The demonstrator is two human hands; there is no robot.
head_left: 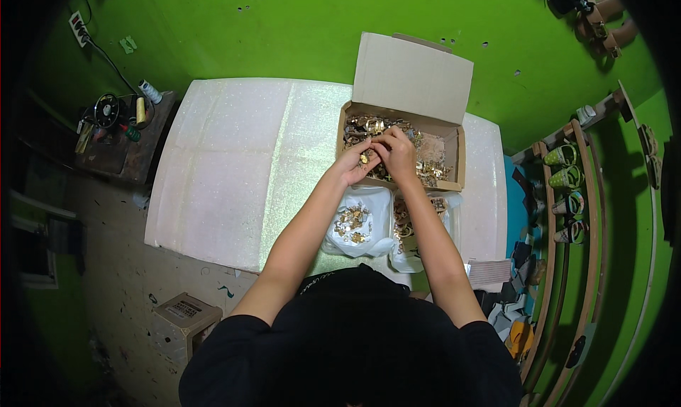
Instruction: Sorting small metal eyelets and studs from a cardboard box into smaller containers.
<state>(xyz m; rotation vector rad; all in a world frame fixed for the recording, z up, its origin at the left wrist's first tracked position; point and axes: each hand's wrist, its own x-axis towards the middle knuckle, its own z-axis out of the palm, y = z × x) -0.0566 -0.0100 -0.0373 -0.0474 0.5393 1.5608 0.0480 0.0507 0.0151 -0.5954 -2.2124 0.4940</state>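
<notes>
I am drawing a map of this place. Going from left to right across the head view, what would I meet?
Power strip, black wheel, yellow spool, stool, left hand, right hand, green sandals.

The wall (298,24) is bright green, the counter (220,145) sparkly white, the cardboard box (460,159) brown, the metal pieces (434,172) gold and silver, the shirt (397,343) black.

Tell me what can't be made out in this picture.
All in the head view:
What lies between the fingertips of the left hand and right hand: too small, partly covered by fingers.
Much of the cardboard box's bottom: under metal pieces.
Part of the right white container's contents: behind the right forearm.
Brown footwear, upper right: cut off by the dark rim.
</notes>
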